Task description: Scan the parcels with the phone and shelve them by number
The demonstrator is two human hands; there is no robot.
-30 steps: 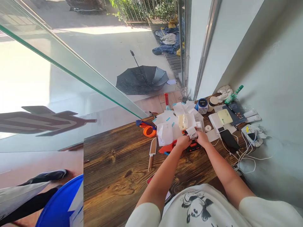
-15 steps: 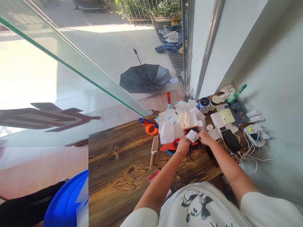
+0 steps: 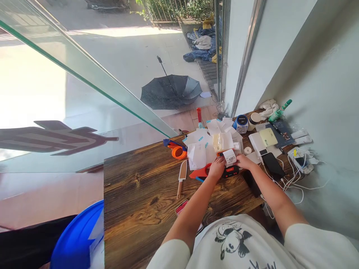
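Label (image 3: 230, 158) 4001 now sits straighter than its earlier tilt, its number squarer to view, above the black-and-red device (image 3: 231, 171) right on the table (image 3: 134, 201), between left hand (image 3: 216, 169) and right hand (image 3: 244, 162), pinch unclear.

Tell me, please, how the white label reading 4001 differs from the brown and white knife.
The white label sits between the left hand and the right hand, while the knife lies apart from both on the table. The knife is long and narrow; the label is shorter and stubbier. The label bears dark print, whereas the knife has a brown blade with a white edge. Both show some white.
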